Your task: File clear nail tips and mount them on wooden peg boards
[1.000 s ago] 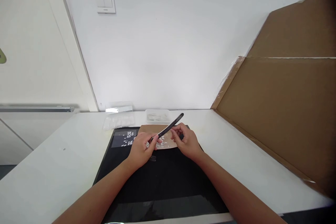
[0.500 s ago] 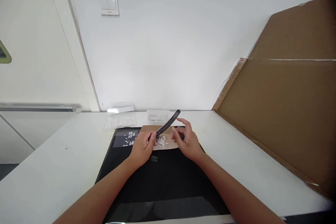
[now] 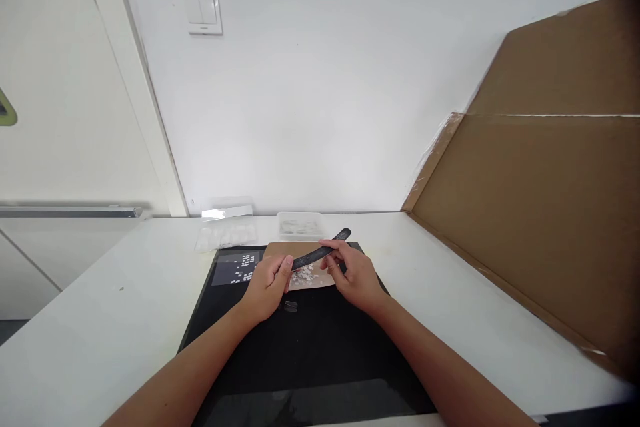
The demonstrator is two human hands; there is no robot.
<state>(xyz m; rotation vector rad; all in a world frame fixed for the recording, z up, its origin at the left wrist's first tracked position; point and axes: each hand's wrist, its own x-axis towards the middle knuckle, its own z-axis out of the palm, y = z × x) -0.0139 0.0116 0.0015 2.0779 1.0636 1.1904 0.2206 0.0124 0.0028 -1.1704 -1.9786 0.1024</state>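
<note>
My left hand (image 3: 267, 287) is closed around the near end of a curved black nail file (image 3: 313, 257), thumb on top. The file slants up to the right, its dark surface dusted with white. My right hand (image 3: 350, 273) is at the file's middle, with the index finger lying across it and the thumb and other fingers bent together below. Whatever those fingers pinch is too small or hidden to make out. Beneath the file, small white pieces (image 3: 304, 275) are heaped on a brown sheet (image 3: 280, 250). Small clear nail tips (image 3: 291, 307) lie on the black mat (image 3: 310, 353).
A dark card with white bits (image 3: 235, 268) lies left of the brown sheet. Behind stand a clear lidded case (image 3: 227, 233) and a clear tray (image 3: 300, 225) with pale pieces. Cardboard (image 3: 540, 213) leans at the right; the white wall (image 3: 310, 113) rises behind the table.
The file has tipped down to a flatter slant. My right index finger, lifted away before, now rests across it. The view has shifted slightly.
</note>
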